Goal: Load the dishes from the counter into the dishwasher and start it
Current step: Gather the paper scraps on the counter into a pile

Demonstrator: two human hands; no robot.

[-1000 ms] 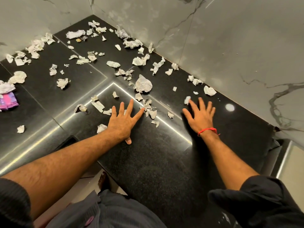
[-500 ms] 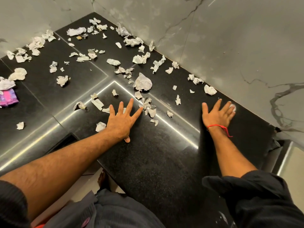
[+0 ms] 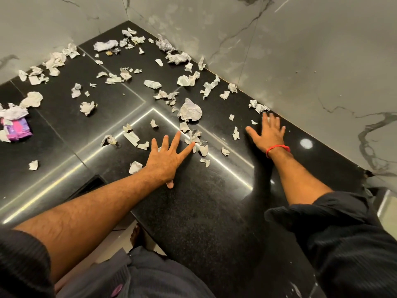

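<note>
**Paper Bits, No Dishes**

On the far left of the black worktop (image 3: 214,211) sits a pink packet (image 3: 18,129). Light, soft paper scraps (image 3: 191,111) lie everywhere; pinch them gently. Left hand (image 3: 166,159) and right hand (image 3: 267,134) lie flat, spread wide, holding nothing. No dishes or dishwasher show.

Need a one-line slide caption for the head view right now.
Both hands, left hand and right hand, lie flat and open on a black counter littered with crumpled paper scraps.
</note>
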